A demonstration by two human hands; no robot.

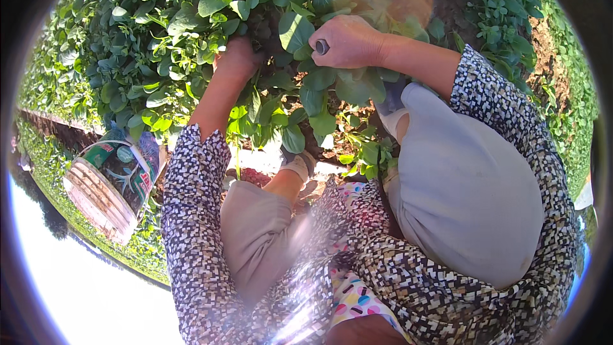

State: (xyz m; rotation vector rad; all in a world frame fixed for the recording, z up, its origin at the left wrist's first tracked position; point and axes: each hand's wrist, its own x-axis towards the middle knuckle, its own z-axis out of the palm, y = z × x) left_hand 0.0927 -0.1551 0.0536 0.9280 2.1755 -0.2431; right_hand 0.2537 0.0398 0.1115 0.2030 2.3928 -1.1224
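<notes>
My right hand (pixel 348 41) is closed in a fist around a tool handle (pixel 322 46). Only the handle's round grey end shows, and the rest of the tool is hidden by my fist and the foliage. To its left, my left hand (pixel 239 57) reaches down among the leafy green plants (pixel 185 22), close to their stems. Leaves and shade cover its fingers, so whether it grips a plant cannot be made out. Broad leaves (pixel 295 32) stand between the two hands.
A white bucket (pixel 96 198) with a green and red label appears at the left beside the plants. My bent knees in grey trousers (pixel 466 179) frame the near side. Bare brown soil (pixel 549 57) shows at the right, with more greenery beyond.
</notes>
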